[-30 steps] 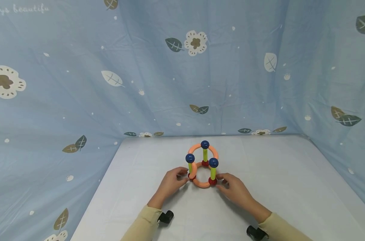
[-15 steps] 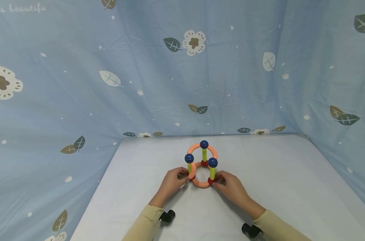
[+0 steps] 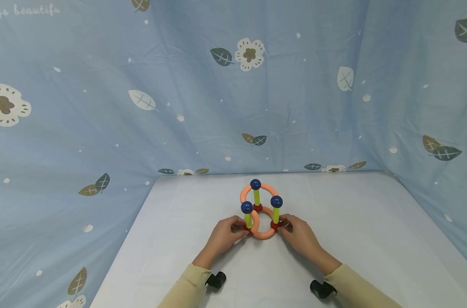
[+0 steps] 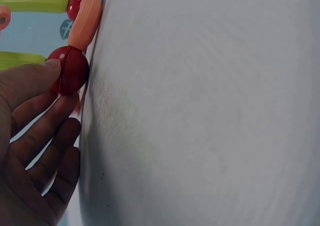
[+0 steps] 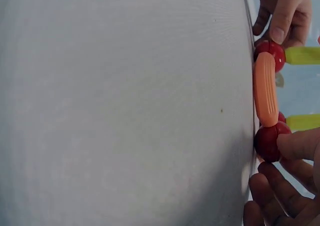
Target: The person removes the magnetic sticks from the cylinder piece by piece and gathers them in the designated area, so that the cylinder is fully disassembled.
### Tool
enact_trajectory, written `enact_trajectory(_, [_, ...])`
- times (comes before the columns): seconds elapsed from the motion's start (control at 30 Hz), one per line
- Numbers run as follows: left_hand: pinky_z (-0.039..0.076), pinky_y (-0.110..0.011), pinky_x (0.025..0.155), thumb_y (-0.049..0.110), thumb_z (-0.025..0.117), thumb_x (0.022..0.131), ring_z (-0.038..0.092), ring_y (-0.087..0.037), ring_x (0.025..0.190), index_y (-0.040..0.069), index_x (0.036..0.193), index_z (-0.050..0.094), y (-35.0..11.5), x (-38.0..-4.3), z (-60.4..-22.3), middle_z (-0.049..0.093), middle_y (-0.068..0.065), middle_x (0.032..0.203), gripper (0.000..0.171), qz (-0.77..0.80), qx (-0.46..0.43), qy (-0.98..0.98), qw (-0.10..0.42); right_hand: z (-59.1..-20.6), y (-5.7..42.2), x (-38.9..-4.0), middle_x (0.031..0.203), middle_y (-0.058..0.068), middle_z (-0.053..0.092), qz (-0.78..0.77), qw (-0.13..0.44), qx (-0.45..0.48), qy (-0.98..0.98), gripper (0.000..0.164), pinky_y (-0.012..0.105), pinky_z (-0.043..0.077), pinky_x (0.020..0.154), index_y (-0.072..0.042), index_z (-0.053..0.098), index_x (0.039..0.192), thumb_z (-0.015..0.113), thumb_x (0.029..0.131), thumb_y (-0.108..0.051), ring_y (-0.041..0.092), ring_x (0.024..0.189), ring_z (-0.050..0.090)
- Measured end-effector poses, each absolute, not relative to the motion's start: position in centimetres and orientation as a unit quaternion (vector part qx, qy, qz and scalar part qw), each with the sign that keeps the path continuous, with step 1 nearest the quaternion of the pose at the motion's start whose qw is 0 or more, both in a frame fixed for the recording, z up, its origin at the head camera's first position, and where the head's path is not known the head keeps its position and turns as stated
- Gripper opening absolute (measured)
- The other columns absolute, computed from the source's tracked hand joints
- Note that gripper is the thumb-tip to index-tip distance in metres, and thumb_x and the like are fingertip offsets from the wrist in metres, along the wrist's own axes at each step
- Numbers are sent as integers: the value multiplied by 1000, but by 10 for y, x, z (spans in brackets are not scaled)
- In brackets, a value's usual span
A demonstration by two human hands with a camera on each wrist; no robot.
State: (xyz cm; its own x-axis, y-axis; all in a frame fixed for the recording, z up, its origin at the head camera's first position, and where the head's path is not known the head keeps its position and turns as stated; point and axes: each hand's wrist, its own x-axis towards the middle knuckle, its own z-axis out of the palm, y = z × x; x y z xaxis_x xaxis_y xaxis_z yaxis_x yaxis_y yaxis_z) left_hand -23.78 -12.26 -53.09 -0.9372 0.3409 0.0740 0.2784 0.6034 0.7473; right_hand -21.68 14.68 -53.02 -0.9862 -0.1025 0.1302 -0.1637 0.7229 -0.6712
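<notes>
A magnetic ball-and-stick frame stands upright on the table. Red balls sit at its base, joined by curved orange rods point(image 3: 264, 235). Straight yellow-green rods point(image 3: 257, 197) rise from them to blue balls point(image 3: 255, 184), with more orange curves around the top. One orange curve point(image 3: 255, 221) droops from the front left blue ball point(image 3: 247, 207). My left hand point(image 3: 222, 235) pinches the front left red ball point(image 4: 75, 71), its thumb on the ball's side. Across from it, my right hand point(image 3: 300, 236) pinches the right red ball point(image 5: 267, 143) between thumb and fingers.
A white-covered table point(image 3: 345, 222) lies under the frame. Blue patterned cloth point(image 3: 295, 98) hangs behind it and along its sides. Each wrist carries a small black camera, such as the left one point(image 3: 216, 280).
My right hand has moved in and taken hold of its red ball. The frame has turned slightly counterclockwise seen from above: left ball nearer, right ball farther, back ball leftward.
</notes>
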Motion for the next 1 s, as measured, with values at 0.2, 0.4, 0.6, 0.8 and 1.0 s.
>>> enact_trajectory(0.2, [55,-27,81,24,80,90,65,-6,91,18,107,72,-121,-236,-531,71,11,98,20,416,175,892,33,-531,147,-220,101,2,71,368,37,64,-927,33,33,57,78,-7,69,120,79,89,-12,13,86,64])
enact_trajectory(0.4, [54,-26,80,22,81,88,63,-5,87,18,105,72,-116,-232,-530,70,13,93,20,427,184,885,39,-530,150,-226,103,4,72,376,47,62,-923,31,31,54,73,-5,68,119,77,90,-11,12,82,62])
enact_trajectory(0.6, [54,-26,81,21,81,89,62,-3,84,20,102,71,-108,-229,-531,68,16,88,17,424,195,883,41,-533,151,-235,104,5,72,377,57,59,-922,31,31,53,72,-5,67,119,77,91,-13,14,83,62])
enact_trajectory(0.8, [53,-23,77,23,81,89,60,-1,79,21,102,72,-102,-226,-533,66,18,83,16,418,206,883,47,-533,151,-238,103,6,72,384,60,63,-919,31,32,55,75,-5,68,119,77,91,-12,17,86,64])
enact_trajectory(1.0, [51,-21,68,22,81,89,57,-2,73,19,101,73,-96,-224,-532,63,16,79,15,414,209,885,46,-533,152,-244,107,7,73,400,49,61,-913,32,37,57,81,-5,68,123,75,93,-14,19,90,65])
